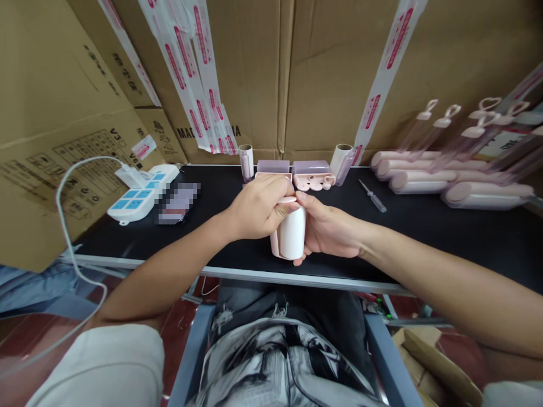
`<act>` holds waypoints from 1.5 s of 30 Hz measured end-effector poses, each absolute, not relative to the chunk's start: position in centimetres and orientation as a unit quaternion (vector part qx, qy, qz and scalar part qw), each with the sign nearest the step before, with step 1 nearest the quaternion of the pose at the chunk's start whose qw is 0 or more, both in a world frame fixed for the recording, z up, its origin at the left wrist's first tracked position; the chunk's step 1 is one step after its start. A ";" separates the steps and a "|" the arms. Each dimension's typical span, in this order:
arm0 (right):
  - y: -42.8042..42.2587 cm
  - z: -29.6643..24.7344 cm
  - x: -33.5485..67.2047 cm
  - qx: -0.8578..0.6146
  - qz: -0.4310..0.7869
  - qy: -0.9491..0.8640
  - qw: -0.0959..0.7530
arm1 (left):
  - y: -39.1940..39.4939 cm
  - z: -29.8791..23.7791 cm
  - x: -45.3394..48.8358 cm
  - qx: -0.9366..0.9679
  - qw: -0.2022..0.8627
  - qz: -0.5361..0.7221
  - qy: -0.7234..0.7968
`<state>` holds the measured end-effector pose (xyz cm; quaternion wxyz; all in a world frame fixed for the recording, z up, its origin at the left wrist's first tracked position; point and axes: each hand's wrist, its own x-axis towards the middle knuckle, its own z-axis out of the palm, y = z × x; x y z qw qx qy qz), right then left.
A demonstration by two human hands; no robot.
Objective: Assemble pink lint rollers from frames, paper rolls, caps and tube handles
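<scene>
A white roll [293, 234], smooth and cylindrical, stands roughly upright near the middle of the table's near edge, with a curved pale pink shell [275, 243] along its left side. Whether its base touches the table [220, 198] cannot be told. The left hand [259, 208] grips the top, its thumb and curled fingers pinching there; the right hand [331, 230] clasps the right side, with fingertips under the base.

The likeliest trouble is a slip: the roll's sleek, rounded wall offers little to grip, and if the right hand's support loosens, it could tip over the near edge. Pressing the left hand down at an angle might also set the thin shell askew or scuff it, if it is plastic as it looks.

Just beyond, two translucent lilac covers [311, 167] lie in line, glossy and half-round, with pale pink end pieces [314, 183] before the right one. An upright paper tube [340, 163] with a brown cardboard core flanks them on the right, and a similar slim tube [247, 164] on the left.

Farther right lie a clear-handled screwdriver [373, 198] and a row of pink-and-white rollers [424, 182], with heart-shaped loops [452, 111] above. At left sits a white power strip [138, 198] with blue sockets; corrugated cardboard [254, 73] walls the far side.
</scene>
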<state>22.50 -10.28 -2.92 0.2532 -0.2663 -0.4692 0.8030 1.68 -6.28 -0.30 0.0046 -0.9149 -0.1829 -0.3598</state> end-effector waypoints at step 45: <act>-10.6 -4.1 22.4 -0.353 0.712 -0.555 0.248 | -5.5 0.1 1.7 -0.901 -0.185 -0.308 -0.242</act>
